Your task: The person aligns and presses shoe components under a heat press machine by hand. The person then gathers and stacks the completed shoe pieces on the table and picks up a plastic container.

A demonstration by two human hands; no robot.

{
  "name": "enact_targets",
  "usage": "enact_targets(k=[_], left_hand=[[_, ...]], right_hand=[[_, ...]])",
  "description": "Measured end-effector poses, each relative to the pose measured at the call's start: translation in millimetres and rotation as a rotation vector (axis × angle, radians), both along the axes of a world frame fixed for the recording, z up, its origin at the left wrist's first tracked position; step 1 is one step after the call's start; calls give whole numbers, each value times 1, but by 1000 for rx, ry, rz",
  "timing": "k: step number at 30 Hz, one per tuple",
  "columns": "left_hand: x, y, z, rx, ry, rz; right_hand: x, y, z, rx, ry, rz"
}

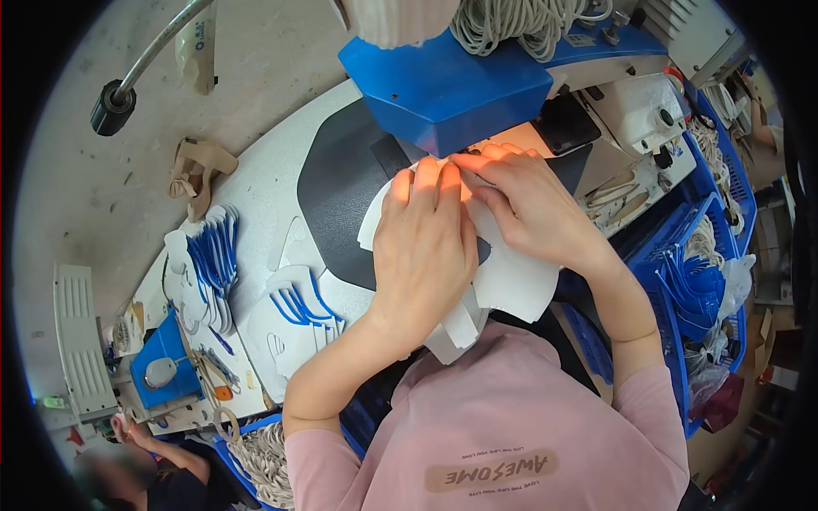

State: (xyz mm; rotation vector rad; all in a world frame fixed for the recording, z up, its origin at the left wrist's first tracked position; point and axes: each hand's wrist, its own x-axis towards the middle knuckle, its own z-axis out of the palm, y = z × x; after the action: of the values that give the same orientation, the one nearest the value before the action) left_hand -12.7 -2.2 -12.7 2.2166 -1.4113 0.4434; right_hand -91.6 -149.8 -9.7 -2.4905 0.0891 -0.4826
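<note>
A pink T-shirt (498, 417) lay nearest, below the fingers. The left hand (423, 247) rested flat, fingers extended, on white panels (518, 279); the right hand (537, 213) spread over them too, though whether its thumb pinched was unclear. Even fingertip pressure (short of the blue machine head (447, 94)) looked best. Left of the fingers, the dark mat (334, 179) offered sliding room; below, panels overhung its edge.

Blue machine head (447, 89) close ahead of both hands (424, 243) (545, 213), room leftward over dark mat (336, 187)
</note>
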Motion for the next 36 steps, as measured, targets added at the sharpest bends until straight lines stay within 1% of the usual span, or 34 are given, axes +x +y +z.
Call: enact_targets(k=[5,8,11,12,15,16,19,21,24,25,28,29,33,36], left_hand=[[5,-3,-2,-31,28,-18],[8,-3,-1,-41,45,-33],[12,-2,7,-17,184,-30],[13,-1,9,-17,185,-31],[18,0,15,49,99,-26],[20,0,14,49,101,-29],[29,-3,13,6,-20,-42],[40,-4,12,9,1,-76],[59,-6,12,15,43,-141],[66,-6,13,28,58,-161],[86,-7,17,52,90,-204],[92,-7,20,81,127,-196],[104,-1,28,162,227,-169],[102,8,29,208,258,-132]], right_hand=[[4,-1,2,5,-1,-24],[7,-2,-1,44,-78,-67],[5,-4,1,93,-103,-100],[4,-4,2,121,-114,-114],[3,-2,2,103,-142,-140],[2,-2,2,94,-157,-154],[2,1,-2,105,-177,-144],[3,2,-6,111,-188,-140],[5,5,-10,-75,-271,-55],[6,5,-10,-75,-270,-57],[7,6,-11,-292,-304,-48],[7,6,-11,-293,-302,-51],[4,6,-11,-283,-306,-39],[-14,17,-10,9,-383,203]])
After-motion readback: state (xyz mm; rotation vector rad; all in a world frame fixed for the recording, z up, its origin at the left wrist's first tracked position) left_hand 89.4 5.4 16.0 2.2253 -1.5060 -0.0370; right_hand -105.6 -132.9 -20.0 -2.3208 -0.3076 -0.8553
